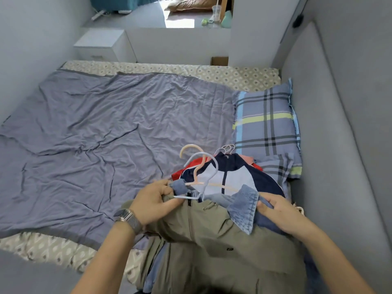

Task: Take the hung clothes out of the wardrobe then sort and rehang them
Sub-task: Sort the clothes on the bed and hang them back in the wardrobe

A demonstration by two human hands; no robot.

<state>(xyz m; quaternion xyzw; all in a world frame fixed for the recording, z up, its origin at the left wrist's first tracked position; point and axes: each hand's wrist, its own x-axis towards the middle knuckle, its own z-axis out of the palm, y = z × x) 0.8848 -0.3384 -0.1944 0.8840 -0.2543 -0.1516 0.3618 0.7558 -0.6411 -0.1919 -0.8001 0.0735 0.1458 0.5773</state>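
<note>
Left hand (156, 200), wrist bent, fingers curled, grips hanger (198, 177) and khaki garment (214, 236) at bed's (84, 128) near edge. Right hand (280, 213) pinches denim (244, 209). Small logo on khaki unreadable.

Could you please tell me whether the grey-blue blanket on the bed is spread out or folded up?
Spread out: the blanket lies flat, wrinkled, in a single layer across the bed.

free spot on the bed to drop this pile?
Free: the wide blanket left of the clothes pile, running to the far patterned sheet. Crowded: near right corner, where the pile meets the pillow, with the left hand and right hand on the garments.
</note>
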